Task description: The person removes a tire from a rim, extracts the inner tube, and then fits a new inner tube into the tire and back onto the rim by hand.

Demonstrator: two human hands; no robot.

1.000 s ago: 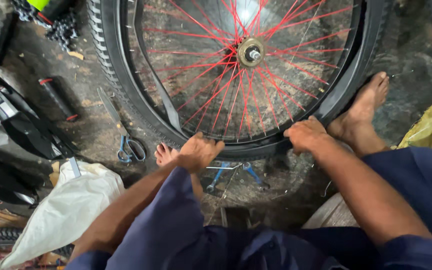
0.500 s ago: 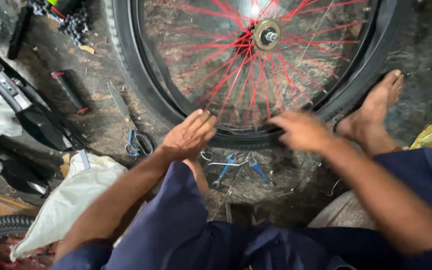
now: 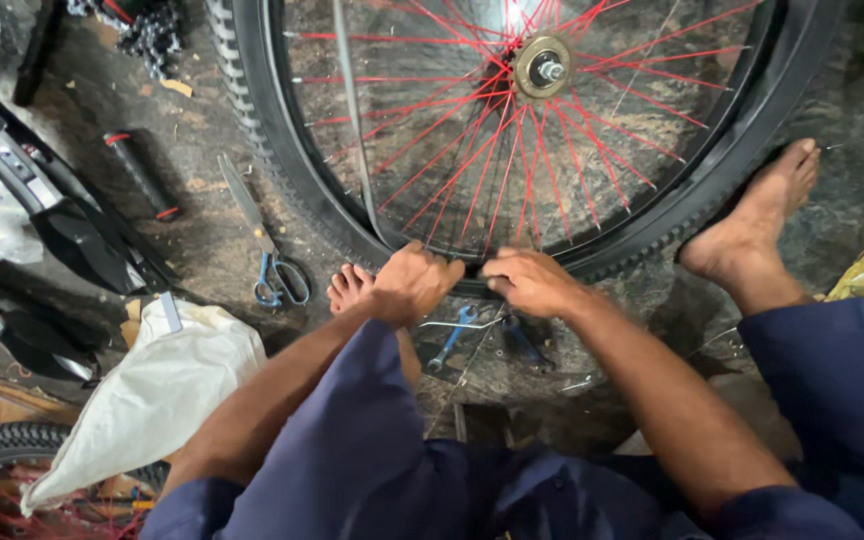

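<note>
The person's left hand (image 3: 414,283) and right hand (image 3: 532,282) sit close together, fingers curled over the near edge of the black tyre (image 3: 282,170) of a red-spoked bicycle wheel (image 3: 512,130) lying on the ground. Beside them lie blue spanners (image 3: 452,335); farther left, scissors (image 3: 267,250).

Person's body only: both forearms bare, no sleeves reaching them, no watch, rings or gloves on left hand (image 3: 414,283) or right hand (image 3: 532,283). Both feet bare: left foot (image 3: 350,288) at 9 o'clock of the left hand, only toes showing; right foot (image 3: 752,228) at 3 o'clock of the right hand, whole top visible. Dark navy trousers (image 3: 372,450), loose plain fabric with soft folds, cover both legs from 6 o'clock upward.
</note>
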